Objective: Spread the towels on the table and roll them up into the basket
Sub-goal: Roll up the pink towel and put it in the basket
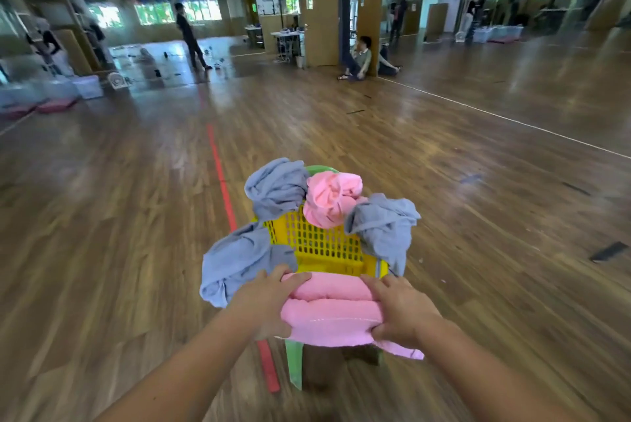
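Crowding yellow basket (321,244) beyond gripped pink roll (331,312): grey towels (239,251), pink bundle (329,198).

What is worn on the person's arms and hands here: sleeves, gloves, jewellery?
Nothing that shows. The left hand and right hand are bare, without gloves, rings or a watch, and both forearms are uncovered down to the picture's edge.
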Tool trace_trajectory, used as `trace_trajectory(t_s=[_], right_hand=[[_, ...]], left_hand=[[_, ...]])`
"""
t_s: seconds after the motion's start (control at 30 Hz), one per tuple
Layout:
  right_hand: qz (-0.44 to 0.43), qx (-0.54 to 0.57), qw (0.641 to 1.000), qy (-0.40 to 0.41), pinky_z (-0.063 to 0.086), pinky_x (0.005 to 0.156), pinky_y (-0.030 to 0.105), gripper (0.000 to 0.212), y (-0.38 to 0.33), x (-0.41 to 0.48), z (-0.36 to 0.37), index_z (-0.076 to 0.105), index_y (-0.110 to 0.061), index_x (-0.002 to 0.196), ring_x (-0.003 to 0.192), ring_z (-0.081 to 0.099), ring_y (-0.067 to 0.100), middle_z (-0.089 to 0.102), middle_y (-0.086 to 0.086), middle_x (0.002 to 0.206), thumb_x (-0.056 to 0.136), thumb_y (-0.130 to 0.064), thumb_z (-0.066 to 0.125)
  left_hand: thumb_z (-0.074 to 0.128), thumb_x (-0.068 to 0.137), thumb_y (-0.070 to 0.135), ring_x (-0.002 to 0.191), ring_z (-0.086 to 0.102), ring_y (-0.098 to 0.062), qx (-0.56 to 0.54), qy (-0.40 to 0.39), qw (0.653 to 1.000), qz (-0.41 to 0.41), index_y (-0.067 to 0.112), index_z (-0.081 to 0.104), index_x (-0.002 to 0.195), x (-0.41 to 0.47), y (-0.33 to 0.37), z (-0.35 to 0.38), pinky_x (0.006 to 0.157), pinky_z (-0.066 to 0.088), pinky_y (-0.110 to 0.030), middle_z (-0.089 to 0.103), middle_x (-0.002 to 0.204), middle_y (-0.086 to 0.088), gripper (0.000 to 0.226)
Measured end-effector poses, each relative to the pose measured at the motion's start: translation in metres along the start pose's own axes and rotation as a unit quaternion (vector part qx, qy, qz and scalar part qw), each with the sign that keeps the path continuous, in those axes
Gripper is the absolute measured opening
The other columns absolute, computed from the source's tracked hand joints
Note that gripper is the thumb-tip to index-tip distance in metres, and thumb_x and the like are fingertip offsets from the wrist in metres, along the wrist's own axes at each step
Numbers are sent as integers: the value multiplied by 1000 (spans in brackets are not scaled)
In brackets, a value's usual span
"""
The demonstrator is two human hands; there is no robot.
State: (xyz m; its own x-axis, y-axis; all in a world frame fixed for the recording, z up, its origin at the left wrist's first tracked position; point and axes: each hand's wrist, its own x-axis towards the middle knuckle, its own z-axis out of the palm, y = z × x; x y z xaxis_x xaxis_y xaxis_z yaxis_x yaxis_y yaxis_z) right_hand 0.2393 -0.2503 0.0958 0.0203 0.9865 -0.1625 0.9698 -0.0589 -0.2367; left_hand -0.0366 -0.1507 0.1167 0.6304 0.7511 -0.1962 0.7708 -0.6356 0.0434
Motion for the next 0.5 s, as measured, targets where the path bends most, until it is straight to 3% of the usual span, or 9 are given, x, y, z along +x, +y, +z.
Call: trace_trajectory(t_s=[0.13, 0.23, 0.5], right_hand=[[3, 23, 1000, -10, 46, 98, 40, 109, 3, 74, 0, 12, -37, 153, 127, 39, 26, 40, 1, 133, 60, -60, 65], [9, 33, 999, -15, 45, 96, 38, 108, 3, 127, -5, 11, -34, 153, 125, 40, 27, 40, 3, 131, 63, -60, 64], [66, 23, 997, -44, 44, 100, 43, 107, -1, 261, 7, 13, -29, 154, 125, 39, 31, 39, 7, 135, 66, -57, 68]], left_hand=[[68, 60, 41, 114, 42, -28, 22, 6, 1000, -12, 53, 12, 148, 63, -37, -21, 70, 48, -37, 26, 146, 10, 106], [70, 64, 34, 119, 40, -30, 37, 4, 999, -17, 51, 13, 149, 111, -64, -32, 78, 54, -44, 24, 147, 8, 103], [71, 66, 36, 120, 41, -32, 50, -8, 999, 15, 42, 10, 153, 237, -149, -13, 82, 51, -39, 24, 152, 5, 107]])
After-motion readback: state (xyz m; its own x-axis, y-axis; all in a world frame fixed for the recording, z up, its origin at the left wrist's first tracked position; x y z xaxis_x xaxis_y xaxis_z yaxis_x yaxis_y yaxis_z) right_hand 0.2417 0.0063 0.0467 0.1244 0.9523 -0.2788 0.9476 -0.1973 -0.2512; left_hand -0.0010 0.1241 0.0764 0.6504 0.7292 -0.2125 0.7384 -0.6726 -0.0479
